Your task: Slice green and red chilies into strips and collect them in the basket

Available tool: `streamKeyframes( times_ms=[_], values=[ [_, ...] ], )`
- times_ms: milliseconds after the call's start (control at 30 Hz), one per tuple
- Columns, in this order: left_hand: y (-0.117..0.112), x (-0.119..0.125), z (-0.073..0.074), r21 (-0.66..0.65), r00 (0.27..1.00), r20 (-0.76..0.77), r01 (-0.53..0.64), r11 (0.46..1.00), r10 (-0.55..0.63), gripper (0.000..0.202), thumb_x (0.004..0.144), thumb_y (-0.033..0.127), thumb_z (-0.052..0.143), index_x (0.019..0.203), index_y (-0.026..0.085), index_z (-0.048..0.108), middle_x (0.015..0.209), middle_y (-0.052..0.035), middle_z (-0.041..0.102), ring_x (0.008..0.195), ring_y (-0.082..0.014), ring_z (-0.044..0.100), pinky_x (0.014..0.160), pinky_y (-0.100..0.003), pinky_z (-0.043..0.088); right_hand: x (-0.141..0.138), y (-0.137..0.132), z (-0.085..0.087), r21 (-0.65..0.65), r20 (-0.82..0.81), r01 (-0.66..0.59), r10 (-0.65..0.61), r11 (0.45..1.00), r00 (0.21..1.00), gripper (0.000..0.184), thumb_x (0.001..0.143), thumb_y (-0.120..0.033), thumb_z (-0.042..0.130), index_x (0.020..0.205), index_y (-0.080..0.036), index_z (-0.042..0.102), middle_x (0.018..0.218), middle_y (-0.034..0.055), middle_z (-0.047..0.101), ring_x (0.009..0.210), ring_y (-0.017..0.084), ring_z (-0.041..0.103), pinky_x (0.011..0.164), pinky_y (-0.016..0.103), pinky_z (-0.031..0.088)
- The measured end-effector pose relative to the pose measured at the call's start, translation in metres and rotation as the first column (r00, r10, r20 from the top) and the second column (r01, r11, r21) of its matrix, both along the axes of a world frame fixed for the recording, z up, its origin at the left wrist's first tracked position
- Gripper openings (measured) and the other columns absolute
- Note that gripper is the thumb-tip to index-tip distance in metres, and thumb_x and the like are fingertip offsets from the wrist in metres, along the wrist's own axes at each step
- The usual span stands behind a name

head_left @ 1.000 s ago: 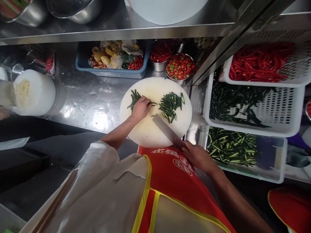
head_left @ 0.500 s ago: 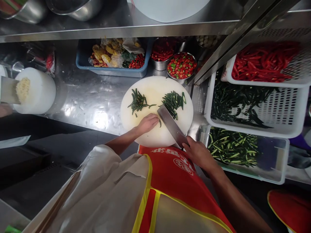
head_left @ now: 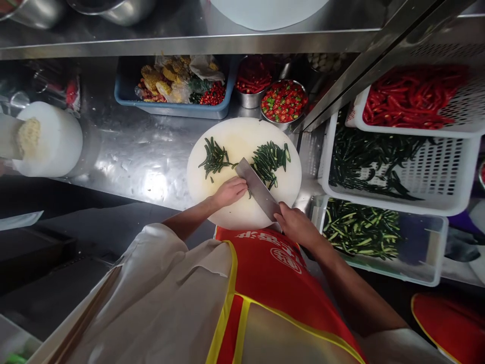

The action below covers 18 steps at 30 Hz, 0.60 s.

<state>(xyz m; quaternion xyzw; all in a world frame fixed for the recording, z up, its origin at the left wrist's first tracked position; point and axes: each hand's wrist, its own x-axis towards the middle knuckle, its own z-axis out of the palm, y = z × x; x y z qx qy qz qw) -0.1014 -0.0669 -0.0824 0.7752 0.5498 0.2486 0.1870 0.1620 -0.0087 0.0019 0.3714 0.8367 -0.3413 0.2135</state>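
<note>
On a round white cutting board [head_left: 227,220], my left hand [head_left: 230,192] has its fingers bunched on a small green chili pepper [head_left: 249,193], most of it hidden by hand and blade. My right hand [head_left: 297,222] grips the handle of a cleaver [head_left: 258,191], its wide blade slanting up and left beside my left fingertips. Whole-looking green chilies [head_left: 214,156] lie in a pile on the board's left. On its right is a heap of cut green chilies [head_left: 269,159], partly behind the blade.
Behind the board stand a blue bin [head_left: 170,108] and a steel bowl of chopped red chilies [head_left: 284,101]. At right are baskets of red chilies [head_left: 413,101] and green chilies [head_left: 348,162], and a tub of sliced green peppers [head_left: 364,227]. A white block [head_left: 64,141] with minced food sits left.
The cleaver and my right hand have moved left and slightly up, bringing the blade close against my left fingertips. My left hand has stayed almost in place on the chili.
</note>
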Motion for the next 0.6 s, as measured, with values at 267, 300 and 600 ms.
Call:
streamKeyframes(
  times_ms=[267, 300, 600],
  values=[
    [0.025, -0.015, 0.018, -0.023, 0.95, -0.17, -0.269, 0.963, 0.262, 0.019, 0.095, 0.021, 0.046, 0.094, 0.015, 0.064, 0.098, -0.0092, 0.062, 0.095, -0.0192, 0.059, 0.089, -0.033, 0.051, 0.036, -0.01, 0.001, -0.049, -0.032, 0.182, -0.183, 0.982, 0.983, 0.021, 0.097, -0.035, 0.037, 0.097, -0.019, 0.051, 0.07, 0.0053, 0.065, 0.068, 0.021, 0.062, 0.06, 0.028, 0.028],
    [0.034, -0.019, 0.02, -0.043, 0.922, -0.233, -0.327, 0.944, 0.309, 0.017, 0.093, 0.019, 0.048, 0.094, 0.014, 0.065, 0.099, -0.0099, 0.061, 0.096, -0.0205, 0.059, 0.088, -0.034, 0.051, 0.042, -0.013, 0.004, -0.053, -0.035, 0.147, -0.149, 0.988, 0.988, 0.022, 0.097, -0.035, 0.037, 0.097, -0.019, 0.051, 0.072, 0.0059, 0.066, 0.069, 0.021, 0.062, 0.06, 0.028, 0.027],
    [0.05, -0.031, 0.036, -0.035, 0.919, -0.138, -0.377, 0.926, 0.369, 0.02, 0.095, 0.023, 0.048, 0.104, 0.017, 0.064, 0.1, -0.0075, 0.06, 0.093, -0.018, 0.06, 0.082, -0.03, 0.052, 0.034, -0.022, 0.003, -0.043, 0.008, 0.096, -0.096, 0.994, 0.995, 0.019, 0.098, -0.032, 0.037, 0.097, -0.019, 0.051, 0.081, 0.008, 0.069, 0.076, 0.022, 0.065, 0.061, 0.029, 0.025]
  ],
)
